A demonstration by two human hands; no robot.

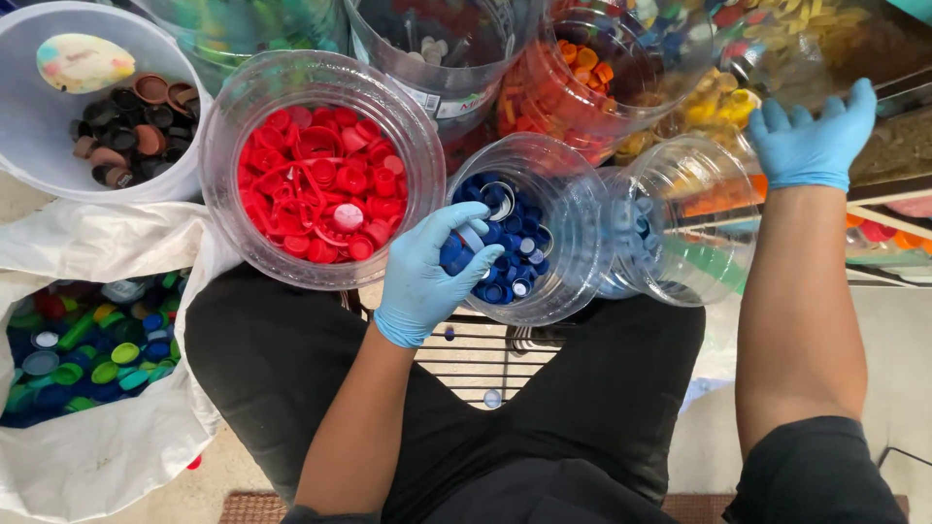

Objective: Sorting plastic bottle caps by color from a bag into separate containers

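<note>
- Over the blue-cap jar (529, 228): left hand (427, 272), gloved, curled at the near rim with fingers closed round a few blue caps (456, 250), held just above the heap inside.
- Step in hand, by the look of it: sorting caps by colour, with the blue ones at the point of release into their jar.
- Next move, judged from this: fingers spread over the mouth, not the rim, so nothing skips off the edge onto the lap or grate.
- Farther right: right hand (811, 136), gloved, fingers spread and loose, holding nothing, resting at the top of a clear jar (694, 218) lying tilted; whether gripping it or only touching, cannot tell.
- Beside the blue jar, rims nearly touching: red-cap jar (320, 170), close enough to catch a stray cap.
- Behind, packed tight: more clear jars of orange, yellow and mixed caps; a white bucket (39, 126) of brown and black caps far left.
- Low left: white sack (97, 446) open on mixed green and blue caps (83, 354), well apart from the left hand.
- Open room: little among the jars; free space only near the body, over the knees and the grate (476, 354) between them.
- One loose cap (492, 398) lying on the grate.
</note>
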